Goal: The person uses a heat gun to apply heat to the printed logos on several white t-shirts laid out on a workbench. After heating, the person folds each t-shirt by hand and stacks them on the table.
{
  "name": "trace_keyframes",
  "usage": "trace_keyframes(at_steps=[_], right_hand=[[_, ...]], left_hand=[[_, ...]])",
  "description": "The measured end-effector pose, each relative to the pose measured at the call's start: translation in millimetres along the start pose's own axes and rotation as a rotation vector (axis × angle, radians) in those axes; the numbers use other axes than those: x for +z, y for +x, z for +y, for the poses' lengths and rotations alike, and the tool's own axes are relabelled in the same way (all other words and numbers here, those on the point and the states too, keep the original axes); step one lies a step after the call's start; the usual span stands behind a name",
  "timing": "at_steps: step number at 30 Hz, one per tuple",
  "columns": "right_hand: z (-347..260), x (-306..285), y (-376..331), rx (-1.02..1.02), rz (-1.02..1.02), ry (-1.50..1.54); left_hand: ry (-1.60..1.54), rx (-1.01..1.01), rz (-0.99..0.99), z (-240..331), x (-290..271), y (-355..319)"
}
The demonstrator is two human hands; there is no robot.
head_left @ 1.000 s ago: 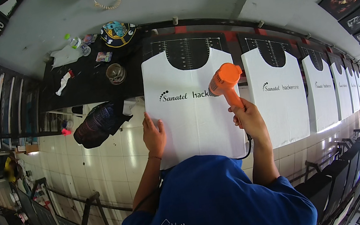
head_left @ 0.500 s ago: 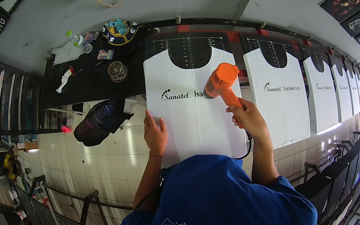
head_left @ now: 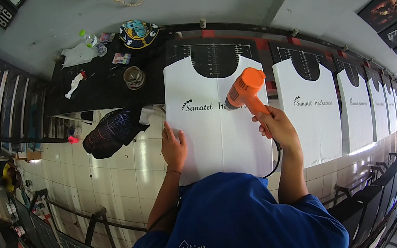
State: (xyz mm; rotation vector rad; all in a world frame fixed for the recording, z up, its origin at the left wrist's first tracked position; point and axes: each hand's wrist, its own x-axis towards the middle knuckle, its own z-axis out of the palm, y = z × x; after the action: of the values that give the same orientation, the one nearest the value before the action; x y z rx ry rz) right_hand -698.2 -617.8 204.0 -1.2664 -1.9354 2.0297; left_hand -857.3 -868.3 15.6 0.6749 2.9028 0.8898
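Observation:
My right hand (head_left: pixel 279 126) is wrapped round the handle of an orange heat gun (head_left: pixel 247 88). Its dark nozzle points left and down over the dark print on a white shirt panel (head_left: pixel 206 143), hiding part of the lettering. The panel lies flat on a black printing board (head_left: pixel 213 52), whose marked top shows through the neck cut-out. At the panel's left edge rests my left hand (head_left: pixel 174 148), fingers stretched out and holding nothing. A black cord runs down from the gun's handle beside the panel.
More printed white panels (head_left: pixel 312 130) on boards line up to the right. On the black table (head_left: pixel 102 95) at the left stand a round tin (head_left: pixel 134 77), a plastic bottle (head_left: pixel 89 38) and a patterned cap (head_left: pixel 139 33). A dark bundle (head_left: pixel 112 132) is below the table's edge.
The whole view has shifted slightly, so the panel appears a little further right. Against the panel, the heat gun has moved slightly left, still over the print. My left hand keeps its place.

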Motion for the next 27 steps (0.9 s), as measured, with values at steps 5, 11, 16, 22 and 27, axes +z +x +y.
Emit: trace_keyframes(at_steps=[5, 11, 16, 22, 27], right_hand=[[-2, 7, -10, 0.0, 0.029, -0.087], [5, 13, -10, -0.034, 0.017, -0.061], [3, 17, -13, -0.01, 0.032, -0.028], [6, 28, -11, -0.021, 0.058, -0.011], [2, 41, -13, -0.035, 0.079, -0.021]], left_hand=[[0.004, 0.016, 0.029, -1, 1, -1], [-0.025, 0.019, 0.013, -1, -1, -1], [-0.053, 0.012, -0.013, -2, -3, -1], [-0.062, 0.105, 0.047, -14, 1, -4], [-0.104, 0.148, 0.035, -25, -3, -7]])
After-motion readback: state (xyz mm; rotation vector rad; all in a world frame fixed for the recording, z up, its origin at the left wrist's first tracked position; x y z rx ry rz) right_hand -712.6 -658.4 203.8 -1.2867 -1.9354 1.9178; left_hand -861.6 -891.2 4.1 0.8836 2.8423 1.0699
